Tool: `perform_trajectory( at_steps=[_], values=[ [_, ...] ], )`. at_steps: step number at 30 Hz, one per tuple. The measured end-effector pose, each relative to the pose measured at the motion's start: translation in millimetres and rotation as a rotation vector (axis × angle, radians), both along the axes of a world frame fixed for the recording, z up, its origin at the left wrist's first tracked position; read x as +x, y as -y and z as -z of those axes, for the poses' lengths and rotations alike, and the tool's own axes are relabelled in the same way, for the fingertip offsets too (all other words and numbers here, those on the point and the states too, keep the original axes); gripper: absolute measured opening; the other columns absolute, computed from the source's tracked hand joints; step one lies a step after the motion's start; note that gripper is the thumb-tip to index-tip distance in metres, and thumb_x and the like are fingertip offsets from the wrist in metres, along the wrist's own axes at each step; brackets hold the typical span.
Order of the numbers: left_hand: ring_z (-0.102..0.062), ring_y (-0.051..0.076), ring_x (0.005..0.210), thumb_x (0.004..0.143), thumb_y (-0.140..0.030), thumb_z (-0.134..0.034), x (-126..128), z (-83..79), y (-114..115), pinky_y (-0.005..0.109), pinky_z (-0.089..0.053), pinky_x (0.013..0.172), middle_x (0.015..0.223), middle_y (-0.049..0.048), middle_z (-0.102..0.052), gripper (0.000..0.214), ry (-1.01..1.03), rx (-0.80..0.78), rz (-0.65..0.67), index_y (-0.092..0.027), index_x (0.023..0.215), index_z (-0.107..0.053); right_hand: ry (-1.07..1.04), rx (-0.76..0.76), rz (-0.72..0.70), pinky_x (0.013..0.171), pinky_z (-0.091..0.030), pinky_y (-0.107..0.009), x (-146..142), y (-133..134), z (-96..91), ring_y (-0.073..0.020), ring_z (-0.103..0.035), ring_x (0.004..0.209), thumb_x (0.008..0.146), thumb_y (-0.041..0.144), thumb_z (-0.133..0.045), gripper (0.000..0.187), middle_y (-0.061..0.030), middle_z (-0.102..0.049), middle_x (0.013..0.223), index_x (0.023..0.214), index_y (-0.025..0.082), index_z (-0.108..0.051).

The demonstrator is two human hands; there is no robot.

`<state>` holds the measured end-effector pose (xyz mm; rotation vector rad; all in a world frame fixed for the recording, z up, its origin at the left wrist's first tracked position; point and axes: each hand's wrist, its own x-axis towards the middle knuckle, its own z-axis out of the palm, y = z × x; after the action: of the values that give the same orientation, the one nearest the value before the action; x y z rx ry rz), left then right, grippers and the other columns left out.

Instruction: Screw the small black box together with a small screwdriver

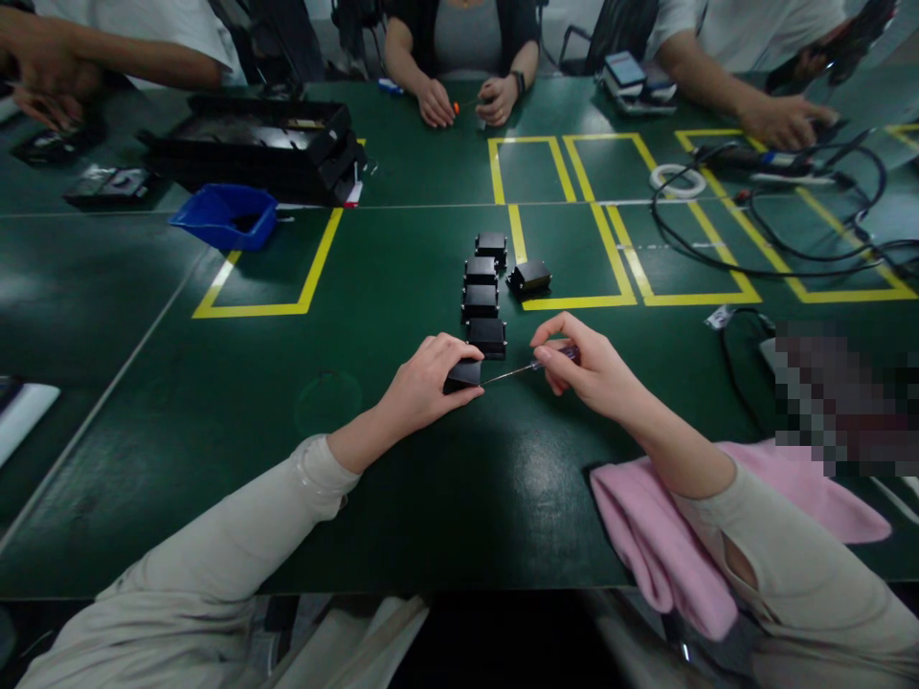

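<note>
My left hand [423,383] is closed around a small black box [463,374] that rests on the green table [215,402]. A thin screwdriver [527,367] with a purple handle is pinched in my right hand [581,368], and its tip points at the side of that box. Just beyond my hands, several more black boxes [481,287] lie in a row running away from me. One further black box [529,277] sits to the right of the row, on a yellow tape line.
A pink cloth [646,536] lies under my right forearm. Further off are a blue bin [226,215], a black tray [265,144], a tape roll [677,180] and black cables [761,230]. Other people's hands work along the far edge. Yellow tape rectangles mark the table.
</note>
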<state>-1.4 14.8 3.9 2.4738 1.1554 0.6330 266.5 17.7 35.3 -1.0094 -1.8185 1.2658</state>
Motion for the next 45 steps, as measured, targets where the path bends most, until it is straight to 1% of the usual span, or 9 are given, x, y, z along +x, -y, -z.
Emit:
perform_trajectory(
  at_steps=[5,10,15,20,25,29,35,40,45],
  values=[
    [-0.058,0.028,0.112,0.092,-0.03,-0.073,-0.5,0.2,0.0,0.043,-0.05,0.094,0.121,0.0098,-0.063,0.036,-0.004,-0.002,-0.001,-0.019,0.123,-0.058,0.005,0.049,0.003,0.05,-0.039,-0.022,0.1,-0.8,0.3,-0.0083,-0.052,0.047,0.096,0.022,-0.058,0.013,0.0101,-0.05,0.06,0.104,0.02,-0.048],
    [-0.058,0.027,0.111,0.092,-0.029,-0.074,-0.6,-0.4,0.3,0.042,-0.05,0.093,0.119,0.0094,-0.064,0.036,0.005,0.006,0.002,-0.019,0.122,-0.058,0.005,0.002,-0.001,0.048,-0.038,-0.022,-0.3,-1.2,-1.4,-0.0085,-0.05,0.045,0.1,0.03,-0.055,0.011,0.0101,-0.049,0.057,0.1,0.02,-0.049],
    [-0.058,0.028,0.111,0.092,-0.03,-0.074,-0.8,-0.6,0.2,0.043,-0.05,0.093,0.12,0.0097,-0.063,0.036,0.002,0.006,0.004,-0.019,0.122,-0.058,0.005,0.05,0.001,0.05,-0.04,-0.023,-0.5,-0.8,-2.5,-0.0083,-0.052,0.048,0.095,0.021,-0.059,0.013,0.0097,-0.051,0.062,0.104,0.02,-0.049],
    [-0.059,0.028,0.112,0.091,-0.031,-0.074,-0.5,-1.1,0.1,0.043,-0.05,0.094,0.12,0.0094,-0.064,0.036,-0.009,0.0,-0.004,-0.02,0.122,-0.058,0.013,0.016,-0.018,0.049,-0.039,-0.023,-0.7,-0.4,-1.3,-0.0088,-0.051,0.046,0.1,0.03,-0.054,0.011,0.0096,-0.05,0.057,0.097,0.02,-0.05],
    [-0.059,0.028,0.113,0.092,-0.031,-0.073,-0.5,0.1,0.0,0.043,-0.05,0.095,0.12,0.0091,-0.064,0.036,0.003,0.009,-0.002,-0.02,0.122,-0.058,0.012,0.057,0.003,0.051,-0.041,-0.023,-0.6,-0.6,-2.0,-0.0085,-0.054,0.05,0.094,0.022,-0.061,0.015,0.0086,-0.053,0.065,0.103,0.019,-0.05],
    [-0.059,0.028,0.112,0.092,-0.031,-0.074,-0.6,-0.1,0.1,0.043,-0.05,0.095,0.12,0.0092,-0.064,0.036,0.001,0.0,-0.001,-0.02,0.122,-0.058,-0.001,0.008,-0.01,0.048,-0.039,-0.023,-0.7,-0.6,-1.3,-0.009,-0.051,0.046,0.1,0.032,-0.055,0.013,0.0089,-0.051,0.058,0.098,0.02,-0.05],
    [-0.058,0.028,0.113,0.092,-0.031,-0.073,0.0,-1.2,0.3,0.043,-0.05,0.095,0.12,0.0093,-0.064,0.036,0.002,0.0,0.001,-0.02,0.122,-0.058,-0.004,0.032,-0.007,0.052,-0.042,-0.023,0.1,0.2,-0.7,-0.0084,-0.054,0.049,0.095,0.02,-0.058,0.014,0.0093,-0.052,0.064,0.105,0.02,-0.048],
    [-0.058,0.027,0.112,0.093,-0.031,-0.072,-0.3,-1.2,0.4,0.043,-0.05,0.095,0.12,0.0087,-0.064,0.034,0.005,-0.003,0.003,-0.021,0.122,-0.057,-0.006,-0.025,-0.025,0.05,-0.04,-0.023,-0.3,-0.4,-2.4,-0.0084,-0.051,0.047,0.101,0.031,-0.054,0.013,0.0092,-0.051,0.058,0.098,0.021,-0.049],
    [-0.059,0.027,0.114,0.093,-0.033,-0.071,-0.8,-0.9,0.3,0.043,-0.051,0.095,0.122,0.0083,-0.064,0.034,-0.004,-0.015,-0.008,-0.023,0.122,-0.057,0.004,0.003,-0.011,0.052,-0.042,-0.023,0.4,-0.8,-2.9,-0.0079,-0.054,0.05,0.096,0.022,-0.06,0.014,0.009,-0.053,0.064,0.103,0.021,-0.048]
  ],
)
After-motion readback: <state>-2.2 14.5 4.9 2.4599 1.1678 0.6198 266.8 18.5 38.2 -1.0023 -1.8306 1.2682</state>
